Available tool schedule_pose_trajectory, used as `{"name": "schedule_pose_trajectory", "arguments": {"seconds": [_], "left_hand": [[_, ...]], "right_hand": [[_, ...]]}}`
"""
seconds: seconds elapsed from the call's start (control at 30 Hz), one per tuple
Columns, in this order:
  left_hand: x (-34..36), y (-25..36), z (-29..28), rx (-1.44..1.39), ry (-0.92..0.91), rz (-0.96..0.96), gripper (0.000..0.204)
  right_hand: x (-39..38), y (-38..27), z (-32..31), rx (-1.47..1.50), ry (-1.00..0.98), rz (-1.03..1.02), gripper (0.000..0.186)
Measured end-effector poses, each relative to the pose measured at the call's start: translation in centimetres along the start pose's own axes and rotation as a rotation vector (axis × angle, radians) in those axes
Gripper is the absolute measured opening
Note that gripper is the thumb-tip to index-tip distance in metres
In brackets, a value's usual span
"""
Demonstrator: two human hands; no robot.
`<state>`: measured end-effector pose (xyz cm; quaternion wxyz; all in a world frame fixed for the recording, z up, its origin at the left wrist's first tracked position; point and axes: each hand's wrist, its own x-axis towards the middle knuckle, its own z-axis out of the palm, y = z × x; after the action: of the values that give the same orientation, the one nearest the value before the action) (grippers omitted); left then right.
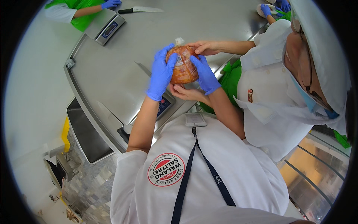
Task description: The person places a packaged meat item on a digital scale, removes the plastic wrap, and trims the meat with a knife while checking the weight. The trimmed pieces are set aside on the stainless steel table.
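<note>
Left hand (161, 72), blue-gloved: fingers wrapped round left side of bagged ham (183, 66), thumb on its front. Right hand (205, 74), blue-gloved: fingers curled on right side of same package, gripping. Ham: orange-brown, rounded, sealed in clear plastic with twisted knot at top; held upright in the air between both gloved hands, above edge of steel table (112, 80).

Co-worker's bare hands also on package: one (204, 47) touching top right near knot, other (185, 92) cupped under base. Co-worker in white coat (268, 93) with green apron, close on right.

Digital scale (106, 27) at far left of table; large knife (140, 10) lying flat just beyond it. Second scale (163, 105) partly hidden directly below ham. Another person's gloved hand (110, 3) near knife handle. Grip of far gloved hands at top right: cannot tell.
</note>
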<state>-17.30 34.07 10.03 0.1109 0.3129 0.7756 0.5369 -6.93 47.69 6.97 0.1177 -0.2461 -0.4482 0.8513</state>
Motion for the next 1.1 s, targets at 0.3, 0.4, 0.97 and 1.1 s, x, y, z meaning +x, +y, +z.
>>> {"name": "schedule_pose_trajectory", "arguments": {"seconds": [0.3,0.4,0.97,1.1], "left_hand": [[-1.5,3.2,-0.6,0.093,0.057,0.09,0.055],[-1.5,2.4,-0.9,0.073,0.069,0.04,0.052],[-2.0,0.9,-2.3,-0.026,0.153,0.031,0.058],[-2.3,-0.2,-2.7,-0.021,0.17,0.116,0.051]], "right_hand": [[-2.0,1.7,0.1,-0.144,-0.23,-0.331,0.079],[-3.3,-0.1,1.5,-0.127,-0.163,-0.092,0.093],[-2.0,0.6,3.9,0.212,-0.167,0.059,0.053],[-1.3,1.5,3.3,0.248,-0.188,0.045,0.053]]}}
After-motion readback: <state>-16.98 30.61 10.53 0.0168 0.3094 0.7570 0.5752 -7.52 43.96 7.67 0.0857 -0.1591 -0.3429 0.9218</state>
